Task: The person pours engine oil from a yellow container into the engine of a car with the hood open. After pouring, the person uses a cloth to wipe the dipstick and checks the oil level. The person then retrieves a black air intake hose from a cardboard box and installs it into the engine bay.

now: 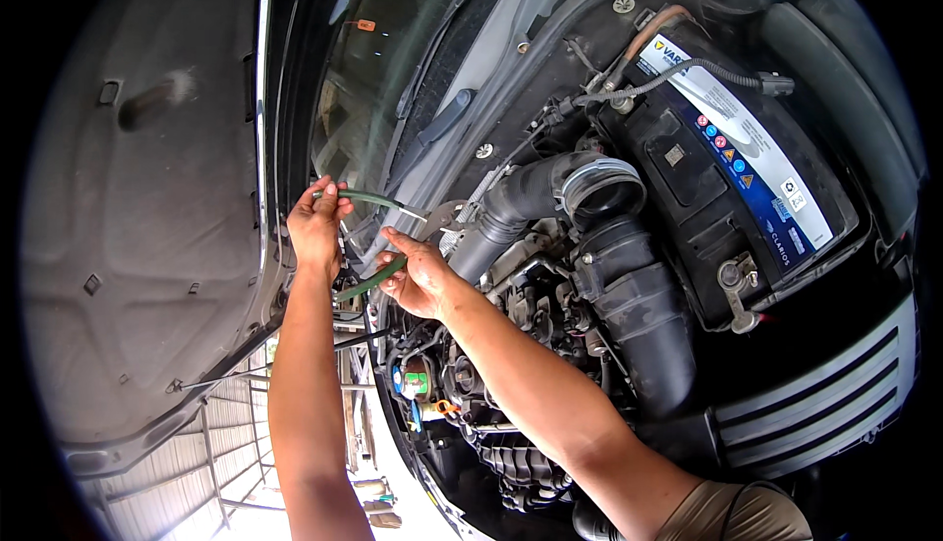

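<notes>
A pair of large pliers with green handles (368, 198) is spread wide between my two hands. My left hand (316, 222) pinches the end of the upper handle. Around the lower handle, the fingers of my right hand (420, 276) are curled, with the index finger stretched toward the pivot. The grey metal jaws (448, 218) reach beside a black air intake pipe (506, 209). Whether they touch anything there I cannot tell. A metal clamp (601, 170) rings the pipe's end by its round opening.
A black car battery (678, 163) with a printed label stands at the right. A ribbed black intake duct (629, 286) runs beside the engine (521, 345). The raised hood (157, 207) fills the left, next to the windshield (378, 60). A slatted grey cover (815, 394) lies at lower right.
</notes>
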### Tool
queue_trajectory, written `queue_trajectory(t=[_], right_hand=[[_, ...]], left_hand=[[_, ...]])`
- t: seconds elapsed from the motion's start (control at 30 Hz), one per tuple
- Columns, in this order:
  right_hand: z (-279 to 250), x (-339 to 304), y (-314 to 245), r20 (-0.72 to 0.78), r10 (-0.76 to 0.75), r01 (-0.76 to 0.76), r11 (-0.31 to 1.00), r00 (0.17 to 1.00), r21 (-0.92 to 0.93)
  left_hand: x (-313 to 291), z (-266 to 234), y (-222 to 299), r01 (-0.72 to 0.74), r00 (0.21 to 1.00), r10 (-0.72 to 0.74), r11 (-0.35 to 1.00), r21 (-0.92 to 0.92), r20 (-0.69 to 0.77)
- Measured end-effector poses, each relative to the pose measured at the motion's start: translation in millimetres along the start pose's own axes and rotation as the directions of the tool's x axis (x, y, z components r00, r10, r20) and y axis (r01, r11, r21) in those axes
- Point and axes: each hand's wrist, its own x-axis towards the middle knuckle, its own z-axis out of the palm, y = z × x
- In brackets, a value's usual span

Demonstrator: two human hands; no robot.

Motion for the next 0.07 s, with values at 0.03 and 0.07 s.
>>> queue_trajectory(t=[0.03, 0.07], right_hand=[[-2.2, 2.3, -2.1, -0.003, -0.005, 0.004, 1.000, 1.000, -0.006], [-4.2, 4.8, -4.3, -0.005, -0.009, 0.009, 1.000, 1.000, -0.011]], left_hand=[[2.5, 3.3, -0.6, -0.011, 1.000, 0.011, 1.000, 0.005, 0.004], [4.2, 7.2, -0.6, -0.022, 1.000, 0.021, 1.000, 0.010, 0.007]])
